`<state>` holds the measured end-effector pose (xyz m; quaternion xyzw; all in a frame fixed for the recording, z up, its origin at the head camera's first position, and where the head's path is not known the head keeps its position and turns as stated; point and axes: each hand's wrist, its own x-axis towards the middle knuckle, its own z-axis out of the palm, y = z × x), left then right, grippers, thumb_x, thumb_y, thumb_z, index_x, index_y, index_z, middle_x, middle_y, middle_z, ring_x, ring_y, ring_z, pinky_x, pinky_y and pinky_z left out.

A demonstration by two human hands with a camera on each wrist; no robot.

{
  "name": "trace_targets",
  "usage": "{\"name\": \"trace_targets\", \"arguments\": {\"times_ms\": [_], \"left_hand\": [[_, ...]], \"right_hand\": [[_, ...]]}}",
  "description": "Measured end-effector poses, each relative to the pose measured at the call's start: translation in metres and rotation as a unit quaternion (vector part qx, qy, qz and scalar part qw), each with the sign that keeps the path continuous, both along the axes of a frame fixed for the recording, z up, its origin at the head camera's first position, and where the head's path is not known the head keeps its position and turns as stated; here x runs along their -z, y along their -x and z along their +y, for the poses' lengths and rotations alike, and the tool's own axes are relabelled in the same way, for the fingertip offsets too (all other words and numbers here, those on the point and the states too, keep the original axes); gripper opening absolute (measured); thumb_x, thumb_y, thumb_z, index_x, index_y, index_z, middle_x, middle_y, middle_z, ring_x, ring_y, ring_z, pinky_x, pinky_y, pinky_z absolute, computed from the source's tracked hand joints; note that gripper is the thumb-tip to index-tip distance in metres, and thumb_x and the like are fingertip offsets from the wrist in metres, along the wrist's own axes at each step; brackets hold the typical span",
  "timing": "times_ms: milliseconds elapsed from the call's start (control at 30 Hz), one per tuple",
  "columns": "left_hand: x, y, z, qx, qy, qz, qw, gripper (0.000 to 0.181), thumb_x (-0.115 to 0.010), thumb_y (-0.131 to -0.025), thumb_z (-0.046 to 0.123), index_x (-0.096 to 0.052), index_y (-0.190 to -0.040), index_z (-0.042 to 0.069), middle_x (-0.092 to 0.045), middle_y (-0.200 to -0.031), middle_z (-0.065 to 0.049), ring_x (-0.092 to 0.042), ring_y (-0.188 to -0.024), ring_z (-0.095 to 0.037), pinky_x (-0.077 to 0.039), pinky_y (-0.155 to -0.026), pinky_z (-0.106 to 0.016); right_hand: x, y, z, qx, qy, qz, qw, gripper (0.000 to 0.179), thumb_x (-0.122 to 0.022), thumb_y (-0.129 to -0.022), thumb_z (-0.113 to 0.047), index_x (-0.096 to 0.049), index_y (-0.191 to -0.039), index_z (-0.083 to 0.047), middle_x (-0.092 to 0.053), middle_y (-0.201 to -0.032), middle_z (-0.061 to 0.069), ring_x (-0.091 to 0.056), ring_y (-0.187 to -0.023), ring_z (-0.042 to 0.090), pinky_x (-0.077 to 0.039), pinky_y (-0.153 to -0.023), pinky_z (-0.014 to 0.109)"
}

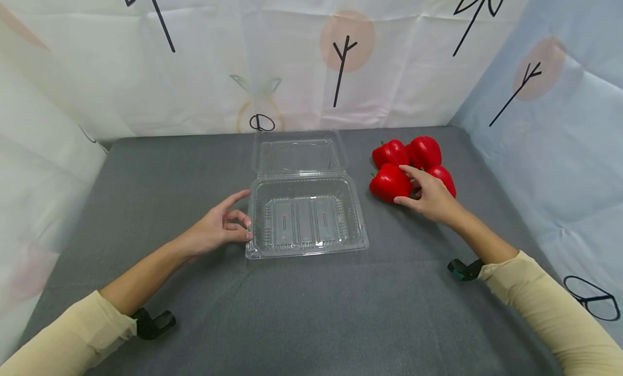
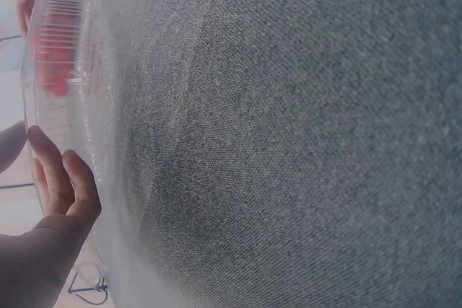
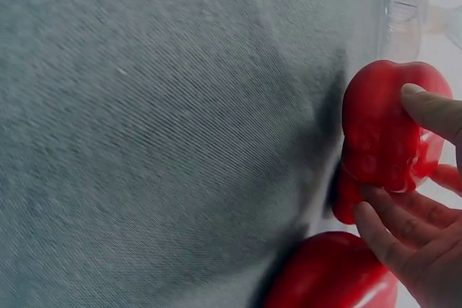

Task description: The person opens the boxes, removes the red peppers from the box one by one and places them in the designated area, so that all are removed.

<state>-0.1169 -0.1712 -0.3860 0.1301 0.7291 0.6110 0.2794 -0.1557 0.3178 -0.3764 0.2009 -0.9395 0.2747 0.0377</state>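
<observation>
A clear plastic clamshell container lies with its lid folded back toward the wall. My left hand holds the left rim of its base, thumb and fingertips at the edge; in the left wrist view the rim runs between thumb and fingers. To the right of the container, my right hand grips the nearest red bell pepper, thumb on one side and fingers on the other. The right wrist view shows that pepper up close, with another red bell pepper below the fingers.
More red bell peppers sit close behind and beside the gripped one, at the back left, back right and right. All stand on a grey cloth-covered table. Printed fabric walls enclose the back and sides.
</observation>
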Motion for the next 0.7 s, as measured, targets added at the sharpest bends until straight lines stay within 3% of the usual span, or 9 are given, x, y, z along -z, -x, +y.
{"name": "trace_targets", "arguments": {"times_ms": [167, 367, 500, 700], "left_hand": [[0.001, 0.0, 0.0, -0.001, 0.005, 0.003, 1.0, 0.096, -0.071, -0.089, 0.003, -0.008, -0.16, 0.015, -0.056, -0.101, -0.011, -0.066, -0.085, -0.023, -0.05, -0.086, -0.029], [0.001, 0.0, 0.001, -0.004, 0.011, 0.007, 0.9999, 0.096, -0.071, -0.088, 0.003, -0.009, -0.16, 0.015, -0.056, -0.102, -0.012, -0.067, -0.086, -0.025, -0.05, -0.086, -0.029], [0.001, 0.0, 0.001, -0.006, 0.015, 0.009, 0.9998, 0.096, -0.072, -0.088, 0.004, -0.01, -0.16, 0.015, -0.057, -0.105, -0.014, -0.067, -0.086, -0.023, -0.05, -0.086, -0.029], [-0.002, 0.003, -0.007, -0.008, 0.026, 0.021, 0.9994, 0.093, -0.073, -0.089, 0.007, -0.013, -0.16, 0.017, -0.061, -0.114, -0.017, -0.07, -0.092, -0.026, -0.048, -0.09, -0.029]], "right_hand": [[0.003, -0.003, -0.001, 0.003, -0.023, -0.001, 0.9997, 0.073, -0.082, -0.081, -0.013, -0.045, -0.142, 0.004, -0.062, -0.103, 0.02, -0.059, -0.085, 0.031, -0.053, -0.074, 0.047], [0.001, -0.004, 0.0, 0.007, -0.016, -0.021, 0.9996, 0.072, -0.08, -0.084, -0.016, -0.044, -0.143, 0.003, -0.061, -0.115, 0.022, -0.06, -0.09, 0.033, -0.053, -0.077, 0.049], [-0.007, -0.006, 0.001, 0.003, -0.009, -0.06, 0.9982, 0.071, -0.075, -0.088, -0.018, -0.04, -0.145, 0.005, -0.057, -0.128, 0.026, -0.063, -0.099, 0.038, -0.053, -0.085, 0.054], [-0.028, -0.008, 0.004, 0.008, -0.005, -0.132, 0.9912, 0.07, -0.066, -0.096, -0.024, -0.033, -0.15, 0.004, -0.054, -0.13, 0.03, -0.062, -0.107, 0.044, -0.049, -0.093, 0.058]]}}
